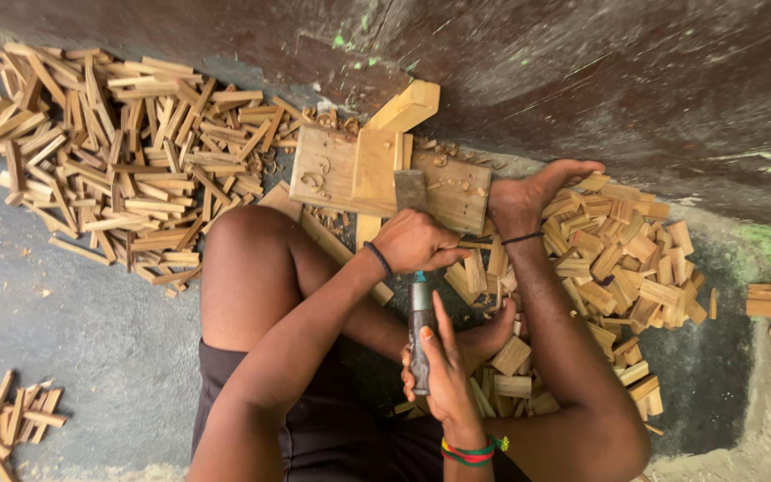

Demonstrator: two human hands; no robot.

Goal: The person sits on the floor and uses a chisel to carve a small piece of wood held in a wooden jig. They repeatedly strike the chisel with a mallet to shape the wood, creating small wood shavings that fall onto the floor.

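I sit on the floor with my legs folded. My right hand [446,370], with a striped bracelet at the wrist, holds the dark handle of a hand tool [420,335] that points away from me. My left hand [414,241], with a black wristband, is a closed fist over the tool's far end, just past its teal collar. Whatever else is in that fist is hidden. Just beyond the left hand lies a flat wooden board [327,170] with an upright block [377,161] fixed on it, some curled shavings and a small grey block [410,189].
A wide heap of short wooden strips [109,152] covers the floor at the left. Another heap of small blocks [626,259] lies at the right by my foot [537,187]. A few strips [6,419] sit at the lower left. A dark wall [582,80] runs behind.
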